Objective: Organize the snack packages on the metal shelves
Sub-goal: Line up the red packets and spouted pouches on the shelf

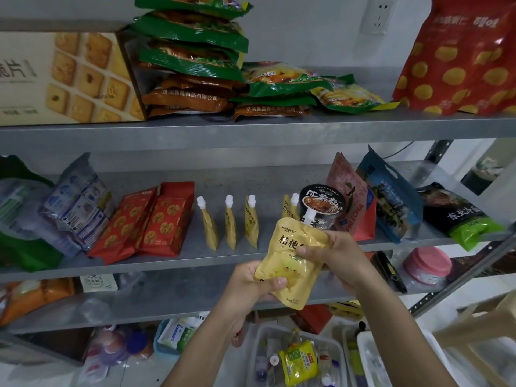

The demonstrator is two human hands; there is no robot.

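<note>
Yellow spouted pouch (293,263) held by both hands, contents seemingly unseen.

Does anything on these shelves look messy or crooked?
Yes. On the top shelf, the green packets are piled in a leaning stack, and more green packets lie scattered beside it. On the middle shelf, the yellow spout pouches stand in a neat row, but a black noodle cup sits among them.

Biscuit box (64,79) cut off left; pouch (293,263) label partly behind hands (339,259).
</note>
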